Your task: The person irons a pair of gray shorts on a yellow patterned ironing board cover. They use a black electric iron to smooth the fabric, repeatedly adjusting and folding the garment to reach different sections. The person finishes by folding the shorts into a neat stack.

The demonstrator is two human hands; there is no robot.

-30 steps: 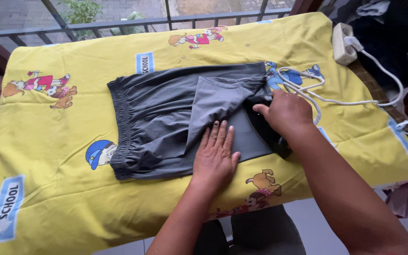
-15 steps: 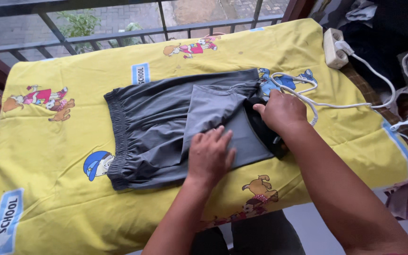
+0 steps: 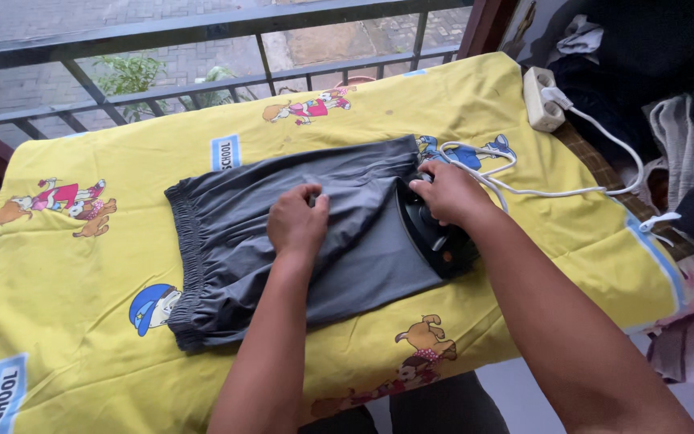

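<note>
Head view, close, looking down over ironing table

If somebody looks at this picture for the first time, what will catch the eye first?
Probably the bright yellow cartoon-print cloth covering the whole surface. At its middle lie dark grey shorts, with the left hand pressed on them. At their right end, the right hand grips a black iron.

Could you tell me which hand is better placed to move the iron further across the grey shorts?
Right, probably. The right hand grips the iron at the shorts' edge; the left hand presses the fabric flat mid-garment.
</note>
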